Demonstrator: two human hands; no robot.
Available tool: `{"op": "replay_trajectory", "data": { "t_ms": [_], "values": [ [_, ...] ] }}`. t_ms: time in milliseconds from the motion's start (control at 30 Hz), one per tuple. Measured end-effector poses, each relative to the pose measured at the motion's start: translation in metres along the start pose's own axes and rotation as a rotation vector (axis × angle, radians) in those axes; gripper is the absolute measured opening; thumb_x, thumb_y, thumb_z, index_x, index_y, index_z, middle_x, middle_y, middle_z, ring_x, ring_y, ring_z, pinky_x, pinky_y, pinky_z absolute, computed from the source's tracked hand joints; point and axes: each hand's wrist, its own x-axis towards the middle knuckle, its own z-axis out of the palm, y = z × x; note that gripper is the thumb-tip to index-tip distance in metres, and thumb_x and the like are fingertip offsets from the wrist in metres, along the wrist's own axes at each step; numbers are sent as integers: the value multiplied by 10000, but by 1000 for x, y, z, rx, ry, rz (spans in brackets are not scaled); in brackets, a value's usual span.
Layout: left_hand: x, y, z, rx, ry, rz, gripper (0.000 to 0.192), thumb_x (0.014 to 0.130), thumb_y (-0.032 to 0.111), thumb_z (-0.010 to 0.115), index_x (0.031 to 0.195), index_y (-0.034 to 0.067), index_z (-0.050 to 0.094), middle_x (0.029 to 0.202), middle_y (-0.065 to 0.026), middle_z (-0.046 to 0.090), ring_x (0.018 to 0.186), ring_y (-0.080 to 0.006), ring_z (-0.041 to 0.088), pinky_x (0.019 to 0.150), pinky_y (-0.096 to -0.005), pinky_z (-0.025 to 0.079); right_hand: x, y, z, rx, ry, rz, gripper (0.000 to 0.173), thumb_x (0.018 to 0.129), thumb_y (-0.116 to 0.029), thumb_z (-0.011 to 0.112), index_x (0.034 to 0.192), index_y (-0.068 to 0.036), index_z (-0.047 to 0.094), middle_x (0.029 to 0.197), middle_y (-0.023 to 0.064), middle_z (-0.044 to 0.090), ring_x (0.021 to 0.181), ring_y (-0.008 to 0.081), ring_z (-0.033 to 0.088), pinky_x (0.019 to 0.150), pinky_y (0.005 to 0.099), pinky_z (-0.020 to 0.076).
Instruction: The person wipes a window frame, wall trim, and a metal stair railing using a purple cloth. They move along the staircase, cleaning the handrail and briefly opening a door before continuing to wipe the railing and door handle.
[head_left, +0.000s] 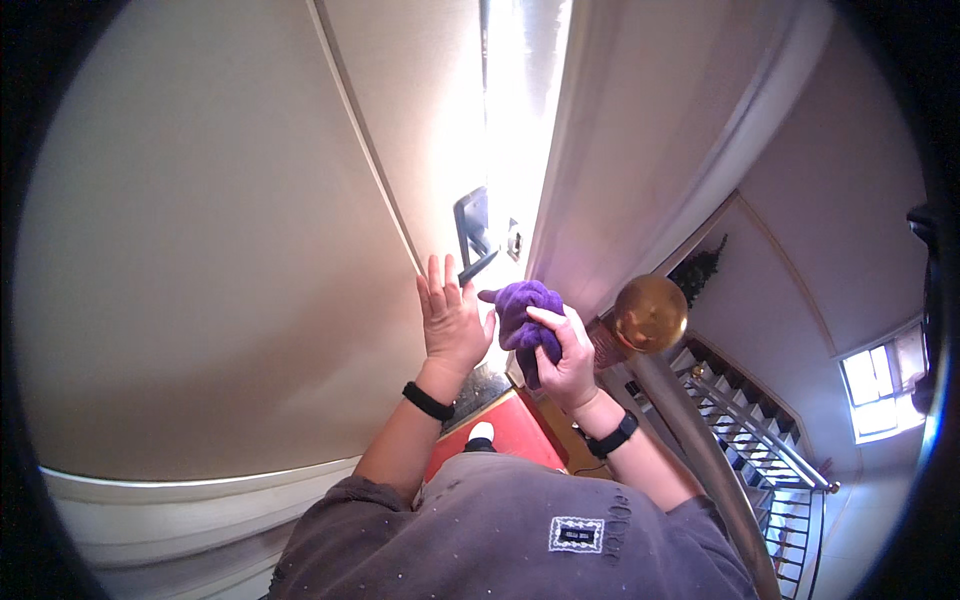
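Observation:
With its fingers spread, my left hand (454, 330) is at a pale door (225, 247), just below a dark lever handle (478, 267). Whether the palm presses on the door I cannot tell. A bunched purple cloth (529, 319) is gripped in my right hand (570, 360), near the frame side of the doorway. Bright light fills the gap between door and door frame (592, 150). In that gap a metal lock plate (515, 238) shows on the frame side. Dark bands circle both wrists.
A polished brass ball (650, 313) tops a post close to my right hand, with a thick handrail (686, 427) running down from it. Farther right are a staircase railing (780, 450), a window (885, 390) and some greenery (699, 271). Red flooring (517, 427) lies underfoot.

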Motion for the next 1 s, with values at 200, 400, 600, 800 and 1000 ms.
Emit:
{"op": "replay_trajectory", "data": {
  "t_ms": [200,400,600,800,1000],
  "values": [
    [-5,6,-6,-84,89,61,499,865,366,646,1306,134,629,1566,-212,278,1482,-434,149,1204,-602,83,6,0,14,9,-30,66,448,771,48,626,1209,-48,640,1198,199,643,1148,382,612,1017,426,478],
    [22,-15,1,472,-126,139,523,955,410,453,1433,207,514,1465,-90,478,1392,-315,357,1149,-688,121,19,12,52,71,-87,148,493,775,99,555,1243,-35,631,1263,191,626,1233,348,589,1074,415,449],
    [45,-25,1,2,-154,-33,393,902,321,547,1219,110,647,1292,-228,527,1345,-431,358,1166,-658,133,18,17,66,74,-42,174,486,798,110,557,1254,-37,634,1195,173,648,1167,331,624,1035,392,469],
    [61,-44,11,-59,40,-86,383,838,321,612,1061,18,682,1369,-344,384,1403,-462,259,1202,-609,90,26,22,73,101,0,165,461,809,80,603,1252,-43,633,1182,186,641,1129,344,630,1007,391,476],
    [62,-60,22,-113,-9,-138,431,789,333,667,1043,-15,656,1478,-296,338,1472,-428,179,1223,-573,57,18,35,74,45,-99,185,483,798,85,603,1257,-67,616,1192,203,626,1107,389,633,983,406,494]
  ]
}}
